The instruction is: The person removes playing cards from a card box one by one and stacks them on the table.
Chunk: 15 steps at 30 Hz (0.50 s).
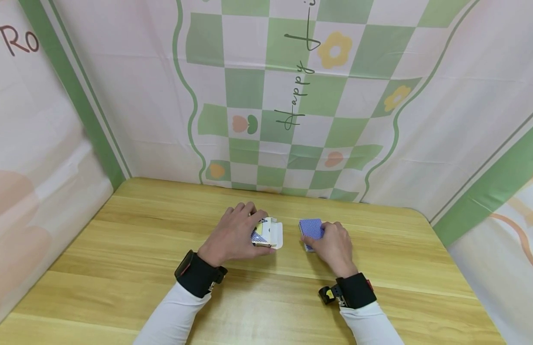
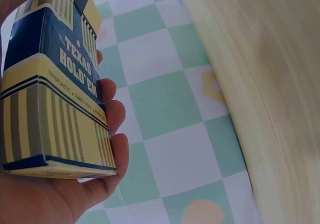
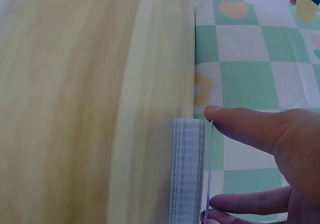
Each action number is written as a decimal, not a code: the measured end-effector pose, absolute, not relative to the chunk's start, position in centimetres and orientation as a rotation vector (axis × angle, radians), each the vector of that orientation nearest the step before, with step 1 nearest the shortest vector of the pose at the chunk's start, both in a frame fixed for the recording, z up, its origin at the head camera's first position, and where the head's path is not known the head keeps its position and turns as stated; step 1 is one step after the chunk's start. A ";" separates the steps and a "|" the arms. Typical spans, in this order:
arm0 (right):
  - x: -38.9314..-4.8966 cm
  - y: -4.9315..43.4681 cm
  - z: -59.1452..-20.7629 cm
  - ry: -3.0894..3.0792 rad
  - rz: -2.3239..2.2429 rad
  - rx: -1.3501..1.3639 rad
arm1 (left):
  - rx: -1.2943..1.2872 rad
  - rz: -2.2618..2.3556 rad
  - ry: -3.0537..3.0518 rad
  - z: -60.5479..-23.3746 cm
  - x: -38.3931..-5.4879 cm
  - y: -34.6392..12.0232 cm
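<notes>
My left hand (image 1: 232, 235) grips a playing card box (image 2: 60, 94), cream and navy with "Texas Hold'em" lettering, above the table. In the head view the white end flap (image 1: 277, 235) stands out toward the right, and an ace design shows on the box face. To its right, a deck of playing cards (image 3: 187, 174) lies stacked on the wood. Over that stack, my right hand (image 1: 335, 247) pinches a thin playing card (image 3: 210, 154) by its edges between thumb and fingers. A narrow gap separates this card from the deck. Blue patterned backs face up.
The wooden table (image 1: 258, 306) runs back to a hanging cloth (image 1: 288, 86) printed with green checks and flowers. More printed cloth hangs at the left and right sides. Both wrists wear black straps (image 1: 357, 290) with small cameras.
</notes>
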State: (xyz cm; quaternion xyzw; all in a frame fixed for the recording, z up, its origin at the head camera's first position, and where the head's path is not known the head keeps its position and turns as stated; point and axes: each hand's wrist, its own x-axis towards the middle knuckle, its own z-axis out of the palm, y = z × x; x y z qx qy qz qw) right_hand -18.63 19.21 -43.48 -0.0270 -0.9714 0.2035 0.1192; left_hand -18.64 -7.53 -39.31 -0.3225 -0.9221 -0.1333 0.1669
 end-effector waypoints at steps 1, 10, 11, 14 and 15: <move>-18.6 19.2 -43.5 -2.840 0.595 -0.077 | -0.918 -0.381 -2.626 -39.3 -18.6 -7.5; -18.5 19.2 -43.4 -2.833 0.595 -0.067 | -0.925 -0.389 -2.619 -39.3 -18.7 -7.6; -18.5 19.1 -43.4 -2.831 0.595 -0.064 | -0.926 -0.391 -2.618 -39.3 -18.7 -7.6; -18.5 19.1 -43.4 -2.829 0.595 -0.068 | -0.929 -0.397 -2.620 -39.3 -18.7 -7.6; -18.5 19.1 -43.4 -2.830 0.595 -0.069 | -0.929 -0.398 -2.620 -39.3 -18.7 -7.6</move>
